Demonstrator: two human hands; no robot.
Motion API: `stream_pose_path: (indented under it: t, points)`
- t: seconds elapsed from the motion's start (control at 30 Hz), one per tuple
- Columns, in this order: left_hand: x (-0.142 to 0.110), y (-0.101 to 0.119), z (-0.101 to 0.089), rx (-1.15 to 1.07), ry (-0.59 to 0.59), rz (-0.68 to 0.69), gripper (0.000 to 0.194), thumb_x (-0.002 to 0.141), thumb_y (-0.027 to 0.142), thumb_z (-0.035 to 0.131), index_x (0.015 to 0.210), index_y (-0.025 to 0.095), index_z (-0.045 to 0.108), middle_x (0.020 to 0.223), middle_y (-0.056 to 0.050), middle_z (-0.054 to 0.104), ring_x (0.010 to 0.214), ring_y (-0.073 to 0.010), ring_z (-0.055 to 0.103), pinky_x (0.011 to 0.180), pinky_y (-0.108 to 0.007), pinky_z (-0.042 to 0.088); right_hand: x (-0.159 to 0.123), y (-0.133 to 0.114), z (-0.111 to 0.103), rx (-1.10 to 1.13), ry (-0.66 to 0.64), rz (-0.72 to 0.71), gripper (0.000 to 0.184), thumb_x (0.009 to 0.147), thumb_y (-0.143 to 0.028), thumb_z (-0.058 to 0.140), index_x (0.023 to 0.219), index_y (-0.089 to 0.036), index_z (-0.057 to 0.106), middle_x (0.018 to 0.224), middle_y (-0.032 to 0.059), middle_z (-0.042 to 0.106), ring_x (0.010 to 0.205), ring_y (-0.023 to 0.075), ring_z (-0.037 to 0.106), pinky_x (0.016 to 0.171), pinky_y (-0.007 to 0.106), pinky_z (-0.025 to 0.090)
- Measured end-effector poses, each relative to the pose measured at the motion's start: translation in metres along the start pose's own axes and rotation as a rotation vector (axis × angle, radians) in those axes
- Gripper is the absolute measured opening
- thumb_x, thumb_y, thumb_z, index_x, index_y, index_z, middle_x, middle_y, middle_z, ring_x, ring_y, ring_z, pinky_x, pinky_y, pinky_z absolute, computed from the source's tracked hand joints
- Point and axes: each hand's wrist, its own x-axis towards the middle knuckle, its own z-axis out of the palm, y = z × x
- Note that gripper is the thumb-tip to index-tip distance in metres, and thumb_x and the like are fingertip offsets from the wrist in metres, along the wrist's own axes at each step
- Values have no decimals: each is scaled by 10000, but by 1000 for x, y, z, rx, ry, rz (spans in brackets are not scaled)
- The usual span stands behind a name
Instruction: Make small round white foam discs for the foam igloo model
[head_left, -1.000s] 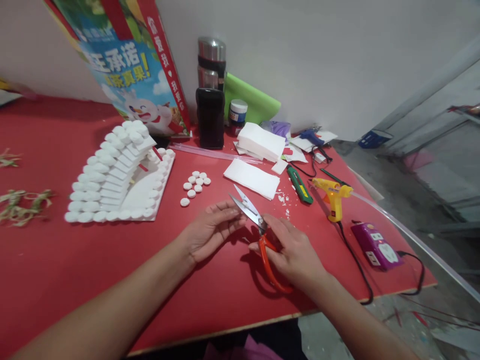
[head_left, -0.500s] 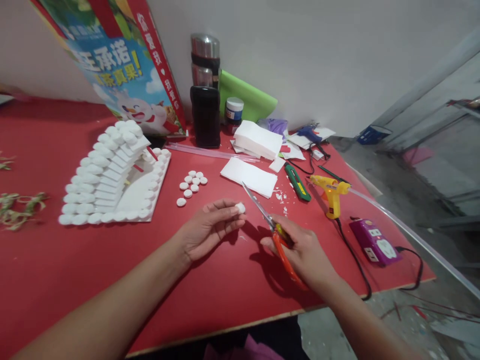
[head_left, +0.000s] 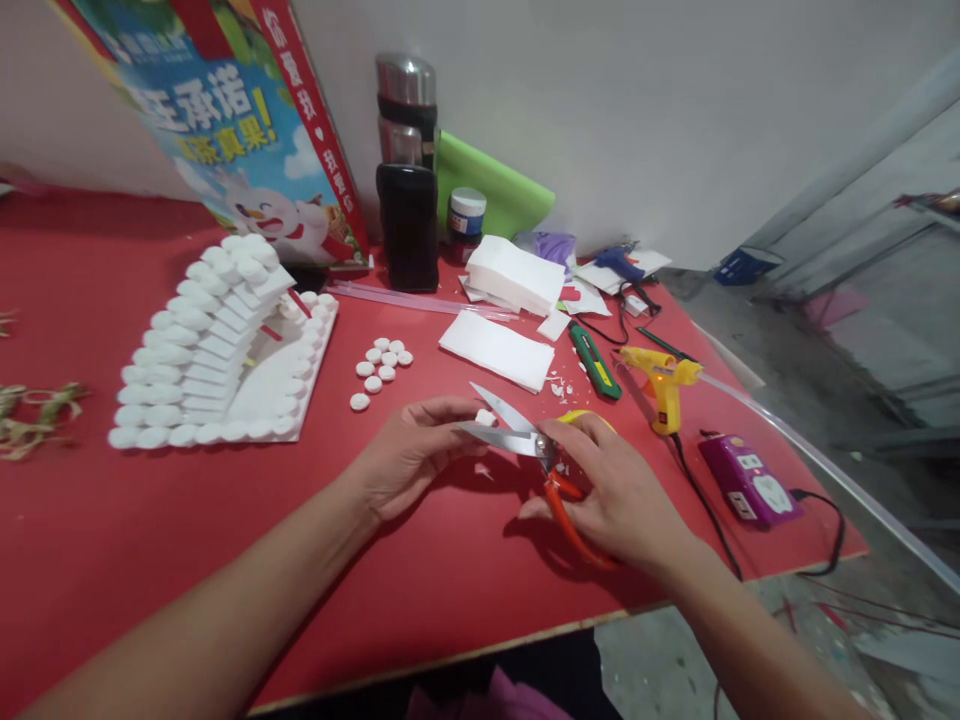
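Note:
My left hand (head_left: 420, 450) pinches a small white foam piece (head_left: 485, 416) between thumb and fingertips, just above the red table (head_left: 112, 540). My right hand (head_left: 611, 490) grips orange-handled scissors (head_left: 525, 445); their blades are spread, with the foam piece between them. Several small white foam discs (head_left: 379, 367) lie in a loose group beyond my left hand. A white foam house model (head_left: 225, 350), covered in rounded foam pieces, stands at the left.
A white foam sheet (head_left: 496, 350) and foam stack (head_left: 516, 275) lie behind the scissors. Right of them are a green utility knife (head_left: 594, 362), a yellow glue gun (head_left: 664, 385) and a purple power strip (head_left: 748, 482). A black flask (head_left: 407, 200) and poster (head_left: 225, 130) stand by the wall.
The scissors swung from pointing away to lying across toward my left hand, and their blades now straddle the foam piece. My left hand stayed in place, still pinching it.

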Motion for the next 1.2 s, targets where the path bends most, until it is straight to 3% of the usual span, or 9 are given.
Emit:
stream_pose_path:
  t: [0.17,0.37,0.57,0.7,0.77,0.9,1.03,1.1,1.2]
  points:
    - [-1,-2,-1,33,-33,2,287,584,167,1000,819,135,839,776,-74,817,625,-139,752,674,-211,635,3,-2,1,-1,32,-28,511,931,-537,713,1272,-164,635,1062,143,662,908,293,661,774,438,584]
    - [-1,-3,-3,60,-39,21,273,634,139,965,883,140,850,834,-74,821,755,-169,779,753,-243,645,3,-2,3,7,79,-69,518,946,-562,695,1270,-161,643,1013,129,686,848,266,692,721,389,584]
    - [-3,0,-1,73,-95,20,221,656,182,966,826,122,838,747,-46,785,668,-117,732,709,-194,623,2,0,3,-9,125,-121,477,980,-544,665,1254,-154,654,1011,136,727,809,247,718,688,349,563]
    - [-3,1,1,86,-59,-16,301,623,211,992,858,113,832,764,-56,790,647,-109,724,700,-194,626,-1,-1,3,14,141,-119,398,1014,-497,637,1217,-156,657,883,83,729,719,206,686,659,308,523]
    - [-3,1,1,78,-30,-27,321,611,209,999,860,125,815,783,-59,795,638,-112,724,668,-198,623,-3,-1,0,23,134,-44,369,1015,-496,635,1187,-170,665,847,59,726,694,193,674,652,292,505]
    - [-2,2,-1,89,-31,-6,333,603,206,998,818,142,751,736,-39,764,605,-117,700,600,-215,606,-9,11,-9,-104,94,246,346,964,-499,694,1161,-214,686,870,51,740,720,217,696,650,296,476]
    - [-2,1,-2,185,-31,75,345,616,254,989,810,153,722,752,-28,742,599,-134,689,565,-252,603,-12,30,-17,-341,-64,513,315,958,-425,655,1195,-220,681,848,68,733,736,272,701,608,308,412]
    - [-3,0,-3,276,-29,118,323,662,284,962,853,168,730,743,-16,720,600,-153,683,538,-284,601,-13,35,-17,-427,-164,587,288,987,-385,594,1201,-206,667,863,88,731,752,279,700,591,302,373]
    - [-5,-1,-3,450,-23,257,253,745,299,903,899,174,745,804,-26,719,664,-163,690,604,-318,618,-13,35,-19,-516,-254,583,307,1030,-365,525,1250,-185,643,896,116,720,776,275,697,587,301,342]
